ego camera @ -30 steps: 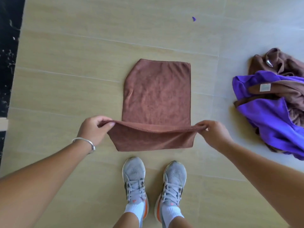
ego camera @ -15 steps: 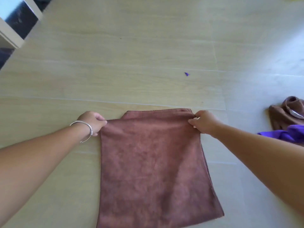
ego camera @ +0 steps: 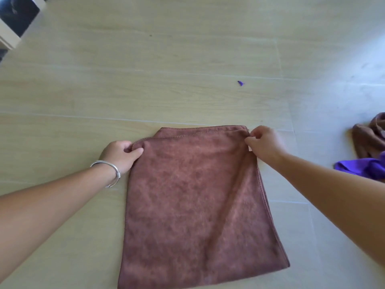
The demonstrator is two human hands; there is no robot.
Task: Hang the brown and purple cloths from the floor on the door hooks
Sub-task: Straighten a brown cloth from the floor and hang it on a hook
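A brown cloth (ego camera: 198,205) lies folded in half on the pale wooden floor (ego camera: 145,80), its two far edges almost lined up. My left hand (ego camera: 120,154) pinches the far left corner of the upper layer. My right hand (ego camera: 263,141) pinches the far right corner. At the right edge of the view lie a crumpled second brown cloth (ego camera: 367,138) and part of a purple cloth (ego camera: 362,168), both partly cut off. No door or hooks are in view.
A small purple scrap (ego camera: 240,83) lies on the floor beyond the folded cloth. A white frame with a dark glossy panel (ego camera: 14,19) stands at the top left corner. A silver bangle sits on my left wrist.
Both hands carried the near edge of the brown cloth over to its far edge, folding it in half, and now hold it down flat. The view tilted forward; my shoes dropped out of sight.
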